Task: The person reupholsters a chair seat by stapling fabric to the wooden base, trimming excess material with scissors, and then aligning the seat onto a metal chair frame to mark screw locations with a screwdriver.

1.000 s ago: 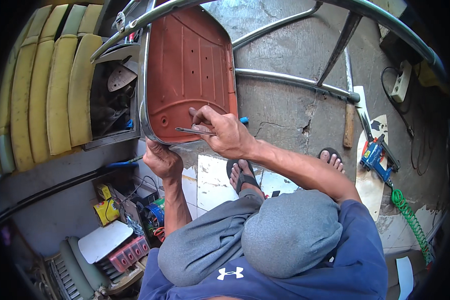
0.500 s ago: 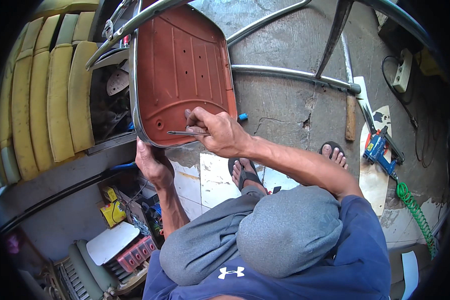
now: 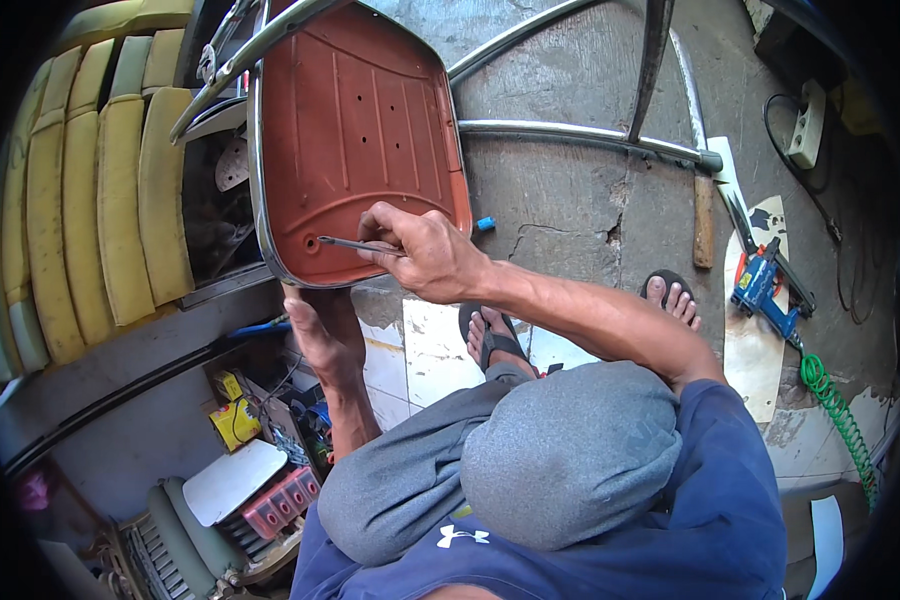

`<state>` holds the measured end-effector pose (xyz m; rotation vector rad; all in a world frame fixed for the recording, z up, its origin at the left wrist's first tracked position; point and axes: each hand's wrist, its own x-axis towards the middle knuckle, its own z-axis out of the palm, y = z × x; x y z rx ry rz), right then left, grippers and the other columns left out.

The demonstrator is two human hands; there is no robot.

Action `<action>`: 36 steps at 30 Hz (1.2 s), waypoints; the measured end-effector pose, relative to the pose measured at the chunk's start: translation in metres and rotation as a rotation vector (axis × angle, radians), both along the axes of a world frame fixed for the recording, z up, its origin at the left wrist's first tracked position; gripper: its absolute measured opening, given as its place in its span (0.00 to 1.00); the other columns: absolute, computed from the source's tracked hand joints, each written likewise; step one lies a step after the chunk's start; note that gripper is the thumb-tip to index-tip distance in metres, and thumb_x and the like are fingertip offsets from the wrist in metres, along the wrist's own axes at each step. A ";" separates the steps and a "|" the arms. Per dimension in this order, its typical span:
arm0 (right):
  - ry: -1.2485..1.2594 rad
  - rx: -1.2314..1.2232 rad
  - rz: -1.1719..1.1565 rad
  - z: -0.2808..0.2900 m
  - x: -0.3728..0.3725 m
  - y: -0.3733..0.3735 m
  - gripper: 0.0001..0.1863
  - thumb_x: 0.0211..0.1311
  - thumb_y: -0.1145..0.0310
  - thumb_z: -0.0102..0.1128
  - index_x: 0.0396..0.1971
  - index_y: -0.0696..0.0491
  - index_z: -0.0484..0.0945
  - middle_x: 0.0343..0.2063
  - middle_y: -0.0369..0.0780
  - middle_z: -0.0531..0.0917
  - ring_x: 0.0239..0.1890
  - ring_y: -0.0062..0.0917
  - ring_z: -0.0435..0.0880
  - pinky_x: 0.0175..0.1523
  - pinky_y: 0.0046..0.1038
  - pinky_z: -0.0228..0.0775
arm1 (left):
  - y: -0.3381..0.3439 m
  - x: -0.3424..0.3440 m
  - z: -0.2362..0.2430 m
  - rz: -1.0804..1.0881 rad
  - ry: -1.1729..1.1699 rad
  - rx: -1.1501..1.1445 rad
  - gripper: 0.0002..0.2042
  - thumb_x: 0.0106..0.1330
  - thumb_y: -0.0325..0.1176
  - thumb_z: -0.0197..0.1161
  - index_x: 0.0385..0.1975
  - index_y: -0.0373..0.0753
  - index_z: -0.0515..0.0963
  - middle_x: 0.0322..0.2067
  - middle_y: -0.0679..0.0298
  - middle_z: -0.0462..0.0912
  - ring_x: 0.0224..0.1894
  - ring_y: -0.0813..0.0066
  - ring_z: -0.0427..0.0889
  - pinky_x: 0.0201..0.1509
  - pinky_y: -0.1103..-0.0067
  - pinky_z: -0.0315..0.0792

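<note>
A chair's red-brown metal panel (image 3: 370,180) with a chrome rim lies tilted in front of me. Pinched in my right hand (image 3: 435,255) is a slim metal screwdriver (image 3: 355,244), its tip just right of the round hole near the panel's lower left corner. Whether the tip touches the metal I cannot tell. My left hand (image 3: 322,335) reaches up beneath the panel's near edge, its fingers hidden behind it.
Chrome chair legs (image 3: 580,135) stretch across the floor at the upper right. A blue air stapler (image 3: 760,285) with a green coiled hose lies by a wooden-handled tool (image 3: 703,225). Yellow foam pads (image 3: 120,200) are stacked left; a small blue cylinder (image 3: 485,223) sits beside the panel.
My right hand has shifted slightly left, bringing the screwdriver's tip up to the corner hole. My left hand has slid farther under the panel's edge, and its fingertips have gone from view.
</note>
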<state>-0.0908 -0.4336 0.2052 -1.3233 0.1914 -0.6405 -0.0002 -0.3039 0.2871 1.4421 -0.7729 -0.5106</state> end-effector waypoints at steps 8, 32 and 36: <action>0.029 0.073 0.052 0.002 -0.002 -0.005 0.12 0.71 0.67 0.60 0.43 0.62 0.75 0.33 0.52 0.87 0.39 0.41 0.90 0.43 0.38 0.80 | -0.018 -0.009 0.007 0.260 -0.287 0.276 0.28 0.63 0.24 0.71 0.62 0.30 0.70 0.54 0.56 0.80 0.53 0.71 0.80 0.62 0.75 0.71; 0.049 -0.141 -0.010 0.008 0.017 -0.018 0.13 0.67 0.61 0.65 0.40 0.57 0.83 0.25 0.46 0.87 0.27 0.35 0.89 0.34 0.35 0.77 | -0.019 -0.010 0.005 0.365 -0.013 0.175 0.22 0.63 0.21 0.64 0.58 0.27 0.72 0.47 0.55 0.83 0.45 0.72 0.84 0.53 0.79 0.77; 0.019 -0.095 0.004 0.001 0.020 -0.011 0.12 0.66 0.63 0.66 0.40 0.58 0.83 0.25 0.47 0.87 0.28 0.36 0.89 0.34 0.36 0.77 | -0.017 -0.010 0.005 0.358 0.021 0.179 0.22 0.63 0.20 0.63 0.59 0.28 0.71 0.48 0.56 0.82 0.47 0.72 0.83 0.55 0.78 0.76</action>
